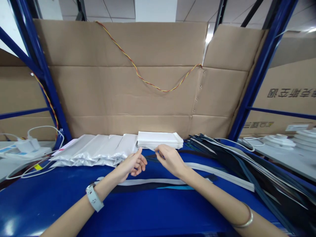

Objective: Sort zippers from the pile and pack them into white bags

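Observation:
My left hand (132, 163) and my right hand (170, 159) are raised over the blue table (148, 214), close together just in front of a stack of white flat bags (160, 139). Both hands pinch the near edge of a thin clear bag (150, 149) drawn from that stack, the left thumb and the right fingertips meeting at it. The left fingers are curled, and the left wrist carries a grey watch (94, 197). A bangle (247, 217) sits on my right forearm.
Silvery packets (96, 149) lie in a row at the left. Dark and white zipper strips (247, 164) fan across the right. A white strip (153, 181) lies under my forearms. Cardboard (123, 82) backs the shelf between blue uprights. White chargers and cables (27, 146) sit far left.

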`<state>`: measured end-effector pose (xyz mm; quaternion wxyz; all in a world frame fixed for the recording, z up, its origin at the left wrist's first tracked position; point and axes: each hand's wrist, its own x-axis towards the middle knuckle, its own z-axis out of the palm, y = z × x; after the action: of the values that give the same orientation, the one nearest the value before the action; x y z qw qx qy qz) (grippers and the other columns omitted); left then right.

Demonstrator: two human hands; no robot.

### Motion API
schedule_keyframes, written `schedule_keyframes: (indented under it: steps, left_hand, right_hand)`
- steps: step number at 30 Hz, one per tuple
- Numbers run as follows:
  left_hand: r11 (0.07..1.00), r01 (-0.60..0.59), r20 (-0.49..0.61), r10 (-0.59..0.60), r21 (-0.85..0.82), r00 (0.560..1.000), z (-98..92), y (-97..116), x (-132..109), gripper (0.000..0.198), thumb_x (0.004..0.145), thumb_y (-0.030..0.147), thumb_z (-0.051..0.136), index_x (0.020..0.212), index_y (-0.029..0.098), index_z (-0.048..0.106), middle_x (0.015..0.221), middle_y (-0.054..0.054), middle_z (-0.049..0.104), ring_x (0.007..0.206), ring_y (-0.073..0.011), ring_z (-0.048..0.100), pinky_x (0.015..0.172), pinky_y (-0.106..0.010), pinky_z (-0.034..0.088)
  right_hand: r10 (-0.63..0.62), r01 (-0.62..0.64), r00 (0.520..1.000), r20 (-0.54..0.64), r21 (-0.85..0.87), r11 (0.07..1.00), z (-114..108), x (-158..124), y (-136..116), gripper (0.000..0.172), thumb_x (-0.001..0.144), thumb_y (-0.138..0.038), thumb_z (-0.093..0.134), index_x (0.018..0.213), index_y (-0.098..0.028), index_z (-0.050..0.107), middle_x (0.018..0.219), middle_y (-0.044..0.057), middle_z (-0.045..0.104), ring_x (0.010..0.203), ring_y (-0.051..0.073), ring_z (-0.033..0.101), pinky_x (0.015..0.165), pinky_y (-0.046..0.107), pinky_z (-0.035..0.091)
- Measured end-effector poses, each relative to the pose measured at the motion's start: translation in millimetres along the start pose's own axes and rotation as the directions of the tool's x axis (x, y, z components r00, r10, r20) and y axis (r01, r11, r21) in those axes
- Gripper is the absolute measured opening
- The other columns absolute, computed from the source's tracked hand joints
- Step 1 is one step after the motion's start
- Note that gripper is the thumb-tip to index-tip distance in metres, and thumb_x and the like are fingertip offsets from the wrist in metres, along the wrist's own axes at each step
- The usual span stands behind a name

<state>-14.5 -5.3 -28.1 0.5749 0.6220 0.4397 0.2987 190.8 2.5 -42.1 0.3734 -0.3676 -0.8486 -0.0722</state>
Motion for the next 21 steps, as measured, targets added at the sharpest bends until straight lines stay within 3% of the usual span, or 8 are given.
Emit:
schedule_keyframes:
  steps: [5,12,14,17,19,21]
  left_hand:
    - [0.965,-0.030,-0.012,0.028,-0.262,1.000,-2.9,2,0,0.050,0.082,0.065,0.035,0.074,0.016,0.045,0.059,0.002,0.046,0.041,-0.0043,0.032,0.038,-0.019,0.011]
    - [0.975,-0.114,-0.145,0.087,-0.189,0.986,-5.3,-2,1,0.034,0.083,0.049,0.048,0.072,0.018,0.039,0.057,0.006,0.037,0.041,-0.0034,0.028,0.040,-0.019,0.010]
    - [0.979,-0.162,-0.196,0.136,-0.120,0.971,-3.2,0,0,0.034,0.084,0.048,0.047,0.070,0.018,0.038,0.055,0.006,0.035,0.041,-0.0039,0.028,0.040,-0.019,0.013]
    - [0.971,-0.240,-0.224,0.234,0.002,0.946,0.1,1,2,0.035,0.084,0.049,0.047,0.069,0.018,0.038,0.054,0.007,0.031,0.042,-0.0052,0.028,0.042,-0.020,0.018]
    - [0.953,-0.293,-0.181,0.301,0.069,0.936,3.3,-1,3,0.037,0.084,0.049,0.046,0.066,0.019,0.037,0.052,0.007,0.027,0.043,-0.0060,0.027,0.042,-0.021,0.019]
    - [0.936,-0.329,-0.117,0.343,0.122,0.932,8.0,-2,3,0.037,0.085,0.049,0.044,0.065,0.019,0.037,0.051,0.007,0.027,0.043,-0.0068,0.027,0.043,-0.021,0.020]
  right_hand:
    - [-0.194,0.210,0.977,0.089,-0.232,0.950,-2,-6,-10,0.031,0.092,-0.014,0.028,0.084,-0.016,0.058,0.075,0.010,0.054,0.073,0.021,0.047,0.067,0.034,0.035]
    - [-0.230,0.256,0.956,0.180,-0.138,0.957,-5,-6,-14,0.030,0.094,-0.016,0.029,0.085,-0.017,0.058,0.075,0.009,0.055,0.071,0.019,0.046,0.065,0.033,0.033]
    - [-0.170,0.179,0.969,0.179,-0.040,0.983,-3,-5,-17,0.023,0.093,-0.026,0.037,0.085,-0.017,0.056,0.077,0.008,0.056,0.072,0.018,0.046,0.064,0.031,0.033]
    - [0.048,-0.100,0.977,0.209,0.245,0.964,3,-5,-23,0.029,0.089,-0.044,0.045,0.082,-0.018,0.053,0.072,0.003,0.055,0.063,0.014,0.045,0.058,0.027,0.033]
    - [0.143,-0.273,0.946,0.292,0.472,0.838,9,-5,-26,0.035,0.089,-0.049,0.041,0.081,-0.017,0.052,0.068,0.001,0.054,0.059,0.012,0.045,0.055,0.024,0.034]
    - [0.142,-0.369,0.914,0.379,0.638,0.676,14,-5,-27,0.039,0.089,-0.052,0.039,0.081,-0.016,0.053,0.069,0.001,0.055,0.059,0.011,0.047,0.055,0.024,0.037]
